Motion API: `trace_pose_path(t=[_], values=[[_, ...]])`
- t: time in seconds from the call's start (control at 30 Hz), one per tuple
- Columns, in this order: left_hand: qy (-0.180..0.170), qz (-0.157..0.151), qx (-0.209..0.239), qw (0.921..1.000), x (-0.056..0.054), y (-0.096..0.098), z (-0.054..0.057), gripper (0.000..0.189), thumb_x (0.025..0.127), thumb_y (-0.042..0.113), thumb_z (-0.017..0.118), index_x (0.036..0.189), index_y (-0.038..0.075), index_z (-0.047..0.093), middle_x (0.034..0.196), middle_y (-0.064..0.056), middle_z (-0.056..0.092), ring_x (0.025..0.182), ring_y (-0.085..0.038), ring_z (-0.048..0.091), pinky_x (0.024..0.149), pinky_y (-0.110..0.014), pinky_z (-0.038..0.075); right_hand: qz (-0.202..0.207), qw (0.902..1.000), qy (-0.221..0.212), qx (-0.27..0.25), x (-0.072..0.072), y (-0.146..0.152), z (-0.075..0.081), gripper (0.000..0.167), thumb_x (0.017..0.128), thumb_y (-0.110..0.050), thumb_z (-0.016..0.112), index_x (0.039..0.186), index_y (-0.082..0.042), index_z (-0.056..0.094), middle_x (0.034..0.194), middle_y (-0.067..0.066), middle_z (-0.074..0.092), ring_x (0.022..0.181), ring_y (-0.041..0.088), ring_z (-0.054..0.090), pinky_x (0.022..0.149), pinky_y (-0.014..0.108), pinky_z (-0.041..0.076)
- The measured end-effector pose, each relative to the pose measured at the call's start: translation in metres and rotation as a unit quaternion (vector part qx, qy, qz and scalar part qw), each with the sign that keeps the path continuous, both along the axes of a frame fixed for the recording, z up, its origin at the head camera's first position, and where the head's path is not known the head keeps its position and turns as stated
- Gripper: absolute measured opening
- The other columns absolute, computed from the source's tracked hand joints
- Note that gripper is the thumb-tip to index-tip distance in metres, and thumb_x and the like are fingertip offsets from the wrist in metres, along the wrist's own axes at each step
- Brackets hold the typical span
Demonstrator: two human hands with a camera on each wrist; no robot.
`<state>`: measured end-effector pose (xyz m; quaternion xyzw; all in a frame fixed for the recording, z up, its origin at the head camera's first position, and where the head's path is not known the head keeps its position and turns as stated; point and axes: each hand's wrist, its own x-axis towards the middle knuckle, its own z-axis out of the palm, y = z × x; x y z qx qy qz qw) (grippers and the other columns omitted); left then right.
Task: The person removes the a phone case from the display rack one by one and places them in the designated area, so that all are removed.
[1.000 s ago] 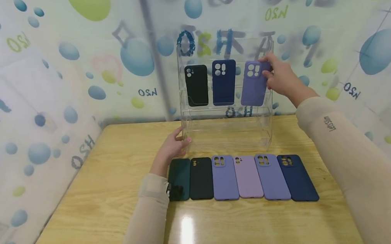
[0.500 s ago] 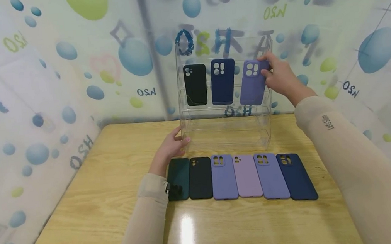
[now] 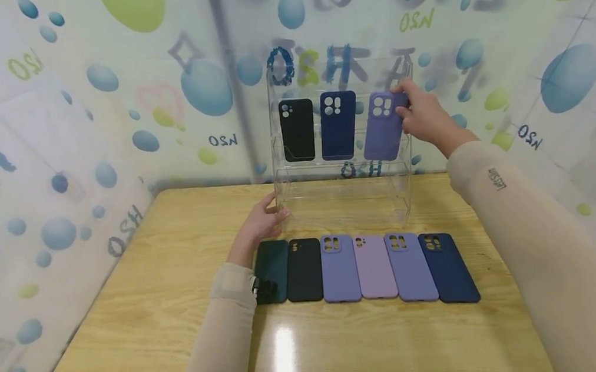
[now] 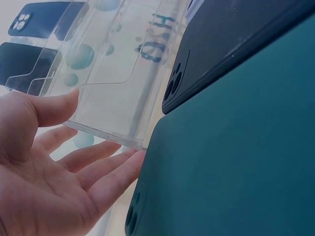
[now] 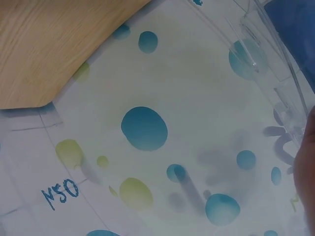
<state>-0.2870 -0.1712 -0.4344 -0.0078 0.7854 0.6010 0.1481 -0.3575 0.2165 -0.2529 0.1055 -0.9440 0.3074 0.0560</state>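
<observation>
A purple phone case (image 3: 382,131) leans slightly tilted on the upper tier of a clear acrylic display stand (image 3: 343,198). My right hand (image 3: 425,114) pinches its upper right corner between thumb and fingers. In the right wrist view only a sliver of that hand (image 5: 306,169) shows at the right edge, below part of the case (image 5: 298,34). Low at the stand's left side, my left hand (image 3: 259,220) grips the edge; the left wrist view shows its thumb on the front panel (image 4: 106,105) and fingers along the side. Beside the purple case stand a dark blue case (image 3: 339,132) and a black case (image 3: 298,136).
Before the stand, several phone cases lie in a row on the wooden table (image 3: 144,317): dark green (image 3: 272,265), black (image 3: 304,274), purple (image 3: 340,274), pink-lilac (image 3: 376,271), another purple (image 3: 413,270) and dark blue (image 3: 450,270). A patterned wall (image 3: 160,74) rises close behind.
</observation>
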Motion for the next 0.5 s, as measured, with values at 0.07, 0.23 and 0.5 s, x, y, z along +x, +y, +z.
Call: trace_pose_path(t=[0.07,0.23,0.5], values=[[-0.001,0.001,0.000,1.0000,0.000,0.000,-0.002,0.073,0.110,0.023,0.062,0.171,0.033,0.024,0.170,-0.024,0.037,0.145,-0.044,0.055,0.114,-0.059,0.051,0.004,1.0000,-0.009,0.002,-0.001,-0.002,0.001,0.051,0.115,-0.015,0.040,0.164,-0.015,0.028,0.143,0.029,0.055,0.097,0.037,0.065,0.073,0.041,0.053],[-0.001,0.003,0.000,1.0000,0.000,-0.001,-0.004,0.073,0.110,0.023,0.062,0.171,0.032,0.024,0.170,-0.024,0.037,0.144,-0.044,0.055,0.114,-0.059,0.051,0.012,0.9999,0.001,0.010,0.000,-0.007,0.008,0.051,0.115,-0.016,0.040,0.164,-0.015,0.028,0.135,0.028,0.059,0.087,0.034,0.066,0.071,0.040,0.051],[0.003,0.001,0.000,1.0000,-0.003,0.000,-0.003,0.072,0.109,0.023,0.063,0.171,0.033,0.026,0.169,-0.024,0.040,0.140,-0.043,0.058,0.112,-0.058,0.052,0.010,0.9996,0.025,0.008,0.011,-0.007,0.041,0.051,0.115,-0.019,0.037,0.165,-0.019,0.026,0.124,0.022,0.057,0.077,0.033,0.064,0.063,0.039,0.049]])
